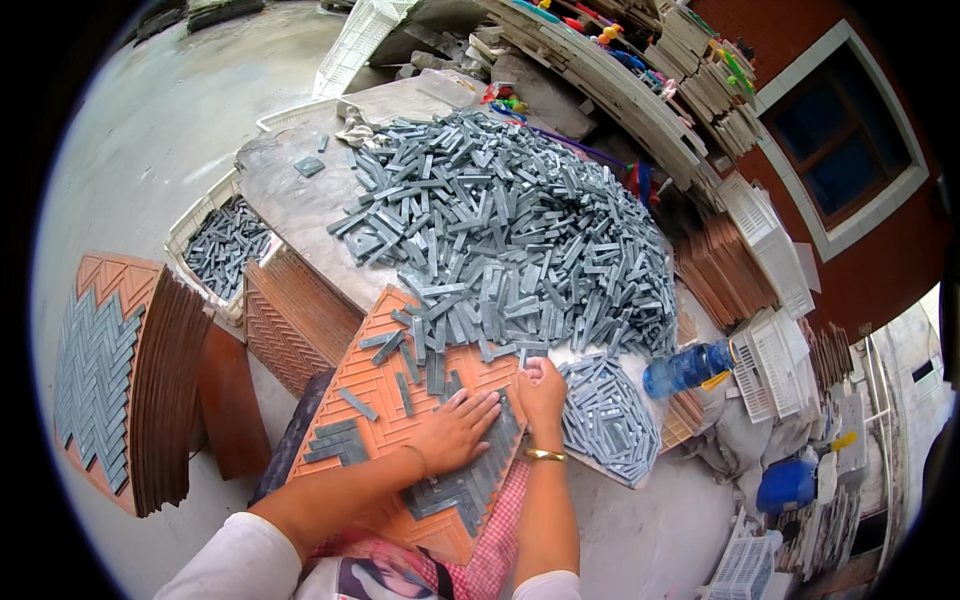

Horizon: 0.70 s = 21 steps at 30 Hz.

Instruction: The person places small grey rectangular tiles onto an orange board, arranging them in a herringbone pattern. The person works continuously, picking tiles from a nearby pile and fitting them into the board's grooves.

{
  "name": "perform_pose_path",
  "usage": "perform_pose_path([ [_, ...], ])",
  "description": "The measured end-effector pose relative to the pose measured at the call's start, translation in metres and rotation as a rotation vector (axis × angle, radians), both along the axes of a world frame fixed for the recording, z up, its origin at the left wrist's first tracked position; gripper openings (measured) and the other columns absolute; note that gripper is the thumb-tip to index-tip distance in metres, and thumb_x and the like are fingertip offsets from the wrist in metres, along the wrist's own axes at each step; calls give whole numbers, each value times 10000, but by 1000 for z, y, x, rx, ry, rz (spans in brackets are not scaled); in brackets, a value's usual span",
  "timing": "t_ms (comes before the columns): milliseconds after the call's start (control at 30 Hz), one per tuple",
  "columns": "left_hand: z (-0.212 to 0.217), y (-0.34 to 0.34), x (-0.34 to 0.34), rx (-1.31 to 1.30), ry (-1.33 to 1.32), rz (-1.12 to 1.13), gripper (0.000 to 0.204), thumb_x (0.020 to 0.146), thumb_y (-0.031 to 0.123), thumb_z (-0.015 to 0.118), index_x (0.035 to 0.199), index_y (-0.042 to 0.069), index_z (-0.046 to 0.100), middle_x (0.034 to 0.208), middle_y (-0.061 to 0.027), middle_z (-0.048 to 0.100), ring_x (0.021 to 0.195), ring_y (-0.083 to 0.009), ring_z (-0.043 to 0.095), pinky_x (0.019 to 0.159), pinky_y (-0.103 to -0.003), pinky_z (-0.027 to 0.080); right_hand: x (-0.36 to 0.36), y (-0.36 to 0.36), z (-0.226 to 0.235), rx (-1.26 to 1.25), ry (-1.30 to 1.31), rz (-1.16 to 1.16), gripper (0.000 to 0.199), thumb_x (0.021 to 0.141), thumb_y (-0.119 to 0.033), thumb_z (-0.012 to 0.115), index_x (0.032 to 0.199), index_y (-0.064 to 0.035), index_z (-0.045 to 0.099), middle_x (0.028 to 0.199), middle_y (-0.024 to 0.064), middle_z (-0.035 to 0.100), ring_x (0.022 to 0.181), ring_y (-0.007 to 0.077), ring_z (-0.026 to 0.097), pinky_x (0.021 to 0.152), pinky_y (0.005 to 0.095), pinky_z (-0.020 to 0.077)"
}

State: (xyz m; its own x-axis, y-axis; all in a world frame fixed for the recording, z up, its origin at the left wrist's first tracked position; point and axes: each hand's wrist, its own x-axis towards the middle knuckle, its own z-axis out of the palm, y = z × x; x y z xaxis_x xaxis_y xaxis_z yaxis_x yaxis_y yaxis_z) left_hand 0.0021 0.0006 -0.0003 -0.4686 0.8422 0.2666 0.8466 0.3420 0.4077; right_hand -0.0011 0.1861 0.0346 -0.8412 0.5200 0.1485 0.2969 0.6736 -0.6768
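Note:
An orange grooved tray (pixel 400 345) lies tilted across my lap, its herringbone slots partly filled with grey stone strips (pixel 335 446). My left hand (pixel 455 432) rests flat on the tray, fingers stretched over the dark strips beside its right edge. At that edge my right hand (pixel 541 395) is closed in a pinch, with a slim grey stone strip (pixel 523 356) showing at its fingertips. Several loose strips lie across the tray's upper part. Beyond it, a large heap of grey stone strips (pixel 500 230) covers the table.
Lighter strips (pixel 610 415) lie sorted right of my right hand, near a blue water bottle (pixel 690 368). To the left stand a stack of trays (pixel 160 390) topped by a partly filled one, and a white crate (pixel 180 240) of strips. White baskets (pixel 770 365) line the right.

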Motion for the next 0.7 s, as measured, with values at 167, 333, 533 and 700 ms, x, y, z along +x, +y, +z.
perform_pose_path([
  [167, 1, -1, 3, 1, 0, 23, 628, 904, 370, 515, 1394, 10, 358, 1481, -139, 326, 1383, -262, 286, 1138, -443, 203, 40, 3, 3, 176, -116, 246, 167, 781, -66, 642, 931, 8, 645, 771, 151, 657, 689, 294, 645, 664, 348, 512],
  [333, 0, -1, 2, 9, 3, 27, 626, 897, 373, 527, 1383, 9, 376, 1481, -136, 327, 1385, -261, 281, 1139, -446, 200, 47, -20, 13, 391, -79, 209, 159, 761, -29, 673, 910, 18, 641, 821, 176, 644, 774, 332, 624, 710, 384, 490],
  [533, 8, 0, -7, 59, -60, -17, 594, 846, 276, 614, 1337, -3, 431, 1436, -160, 378, 1361, -284, 318, 1125, -450, 240, 41, -3, 9, -4, -63, 129, 119, 756, -23, 671, 870, 11, 665, 771, 156, 653, 715, 301, 641, 666, 360, 498],
  [700, 13, 21, -55, 314, 121, 142, 379, 774, 147, 634, 1124, 15, 576, 1140, -98, 572, 1149, -270, 496, 978, -425, 398, 44, 0, 8, 167, -18, 221, 124, 737, -11, 661, 860, 1, 669, 796, 162, 655, 741, 318, 638, 681, 374, 495],
])
